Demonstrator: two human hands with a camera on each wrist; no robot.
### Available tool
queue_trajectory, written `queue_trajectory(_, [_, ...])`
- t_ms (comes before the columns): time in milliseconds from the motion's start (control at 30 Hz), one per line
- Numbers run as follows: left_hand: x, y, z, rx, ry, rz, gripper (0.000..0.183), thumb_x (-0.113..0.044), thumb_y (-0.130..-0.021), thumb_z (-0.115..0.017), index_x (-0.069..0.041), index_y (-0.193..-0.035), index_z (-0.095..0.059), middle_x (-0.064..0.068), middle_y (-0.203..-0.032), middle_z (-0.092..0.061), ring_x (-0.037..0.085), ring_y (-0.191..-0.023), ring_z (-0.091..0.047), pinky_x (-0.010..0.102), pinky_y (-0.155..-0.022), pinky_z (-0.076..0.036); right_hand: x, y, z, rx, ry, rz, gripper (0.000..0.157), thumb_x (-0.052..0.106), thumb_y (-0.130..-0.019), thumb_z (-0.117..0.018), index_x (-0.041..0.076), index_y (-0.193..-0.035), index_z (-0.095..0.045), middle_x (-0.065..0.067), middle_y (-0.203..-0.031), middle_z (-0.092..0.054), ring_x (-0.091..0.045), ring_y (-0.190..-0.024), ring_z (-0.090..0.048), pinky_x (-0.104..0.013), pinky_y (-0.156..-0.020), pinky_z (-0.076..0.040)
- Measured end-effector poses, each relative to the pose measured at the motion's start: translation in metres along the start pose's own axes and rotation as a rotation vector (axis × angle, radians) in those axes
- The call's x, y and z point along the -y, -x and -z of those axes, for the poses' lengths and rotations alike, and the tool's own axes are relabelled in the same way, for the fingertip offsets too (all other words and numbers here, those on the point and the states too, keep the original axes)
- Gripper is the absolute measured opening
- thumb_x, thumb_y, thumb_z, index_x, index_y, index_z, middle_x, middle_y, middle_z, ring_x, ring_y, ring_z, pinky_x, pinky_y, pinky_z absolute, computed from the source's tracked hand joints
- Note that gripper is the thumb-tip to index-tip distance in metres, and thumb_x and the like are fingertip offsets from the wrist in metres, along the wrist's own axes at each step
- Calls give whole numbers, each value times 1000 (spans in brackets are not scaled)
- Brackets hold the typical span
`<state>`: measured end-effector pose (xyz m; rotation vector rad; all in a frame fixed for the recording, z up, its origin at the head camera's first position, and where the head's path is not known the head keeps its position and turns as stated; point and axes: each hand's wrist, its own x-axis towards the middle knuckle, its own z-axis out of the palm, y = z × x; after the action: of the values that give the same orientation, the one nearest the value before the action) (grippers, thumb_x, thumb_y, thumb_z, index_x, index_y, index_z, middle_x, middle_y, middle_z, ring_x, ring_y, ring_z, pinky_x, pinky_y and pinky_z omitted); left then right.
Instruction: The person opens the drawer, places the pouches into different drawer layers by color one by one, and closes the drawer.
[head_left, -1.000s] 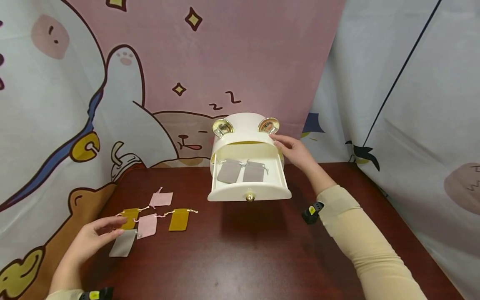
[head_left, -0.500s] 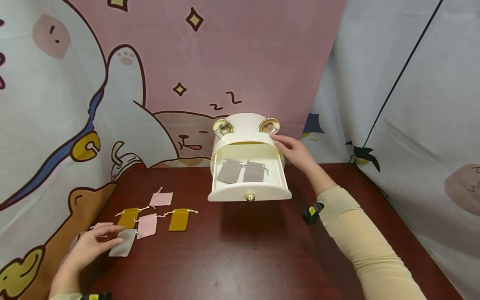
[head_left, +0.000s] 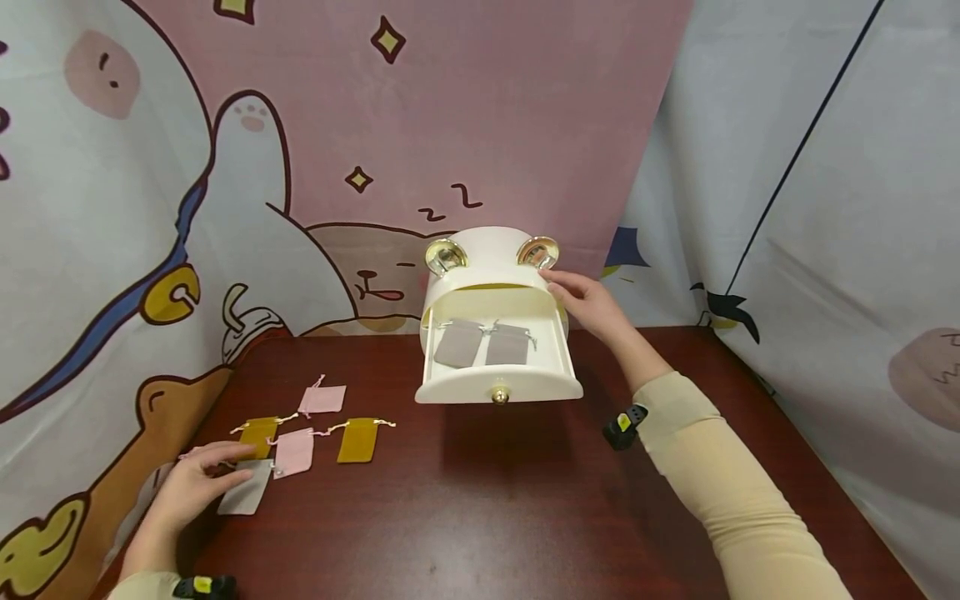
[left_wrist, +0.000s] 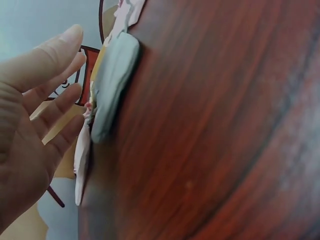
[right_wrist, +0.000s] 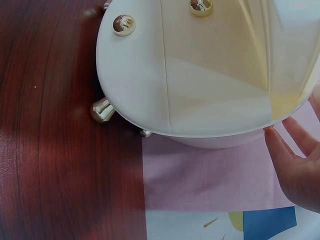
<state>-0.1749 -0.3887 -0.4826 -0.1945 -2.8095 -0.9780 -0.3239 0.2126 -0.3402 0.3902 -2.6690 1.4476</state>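
In the head view, my left hand [head_left: 197, 483] hovers at the left above a grey drawstring pouch [head_left: 247, 492], thumb and fingers apart. The left wrist view shows nothing in that hand [left_wrist: 42, 100]; the grey pouch [left_wrist: 114, 82] lies beyond its fingertips. A mustard pouch [head_left: 258, 435] and a pink pouch [head_left: 294, 452] lie around it. My right hand [head_left: 592, 304] touches the right side of a white storage box [head_left: 491, 250] with round gold ears, fingers only slightly bent. The box's drawer [head_left: 498, 385] is pulled out and holds two grey pouches [head_left: 459, 343].
Another pink pouch [head_left: 324, 398] and a second mustard pouch [head_left: 358, 440] lie on the dark red wooden table [head_left: 480, 517]. Part of one more pink pouch [left_wrist: 81, 167] shows below the left fingers. A printed cloth backdrop [head_left: 480, 100] stands behind and to the sides.
My left hand drew back slightly to the left, then shifted a little right again, staying near the grey pouch. My right hand, the box and the pouches stay in place.
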Motion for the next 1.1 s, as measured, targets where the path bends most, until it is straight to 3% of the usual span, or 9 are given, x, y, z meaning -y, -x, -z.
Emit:
queue_trajectory(67, [3,-1,-3,-11,16,-3,34,-16,-82,-82,-1,-111,-74,22,-117,-66,-13,-96,-45,28,-83,-44,0,0,0,0,-2,2,48,41,-102,-54,20,-146,-52,-7,-152,-44,-33,-137,-40,-54,-107,-36])
queue_trajectory(133, [6,-2,-5,-14,28,-2,35,-15,-81,-82,1,-111,-73,26,-117,-64,-1,-101,-51,45,-94,-40,0,0,0,1,-6,3,48,40,-102,-54,20,-146,-52,-8,-152,-44,-33,-137,-41,-54,-107,-36])
queue_trajectory(200, [9,-4,-7,-19,36,-1,35,-14,-80,-83,2,-110,-73,28,-117,-64,11,-104,-52,59,-96,-32,0,0,0,1,-12,2,48,39,-102,-54,19,-146,-52,-8,-151,-44,-33,-137,-41,-54,-107,-37])
queue_trajectory(267, [11,-4,-9,-24,33,-8,35,-14,-79,-84,2,-108,-74,28,-116,-64,14,-105,-49,64,-95,-27,1,0,0,0,-11,0,48,39,-102,-54,19,-146,-52,-8,-151,-44,-33,-136,-42,-54,-107,-37])
queue_trajectory(433, [12,-4,-13,-28,10,-8,31,-10,-77,-84,0,-105,-76,25,-112,-67,18,-102,-45,54,-88,-31,1,0,-1,-2,-3,0,48,40,-102,-54,20,-146,-52,-7,-151,-44,-32,-137,-41,-54,-107,-37])
queue_trajectory(533, [11,-4,-14,-21,1,7,31,-8,-77,-84,1,-106,-75,26,-112,-66,27,-102,-44,51,-86,-35,0,0,-1,-1,-4,-3,49,41,-102,-54,20,-146,-52,-7,-151,-44,-33,-137,-41,-54,-107,-37])
queue_trajectory(700, [14,-3,-15,-39,-13,-2,30,-4,-76,-84,1,-104,-76,22,-108,-68,19,-100,-43,42,-83,-34,-1,0,-1,1,-15,-9,49,42,-101,-54,20,-146,-52,-8,-151,-44,-33,-137,-41,-55,-107,-37])
queue_trajectory(933, [19,-6,-16,-5,29,31,32,-5,-79,-82,4,-109,-73,24,-110,-67,22,-102,-42,48,-85,-35,-1,0,-1,1,-24,3,48,40,-102,-55,19,-145,-52,-8,-151,-45,-33,-136,-42,-54,-107,-37])
queue_trajectory(1100, [19,-7,-17,4,40,52,31,2,-79,-79,5,-109,-73,24,-110,-66,25,-103,-42,45,-85,-35,0,0,-1,-1,-31,5,48,39,-102,-55,18,-145,-52,-8,-150,-45,-32,-136,-42,-53,-107,-38])
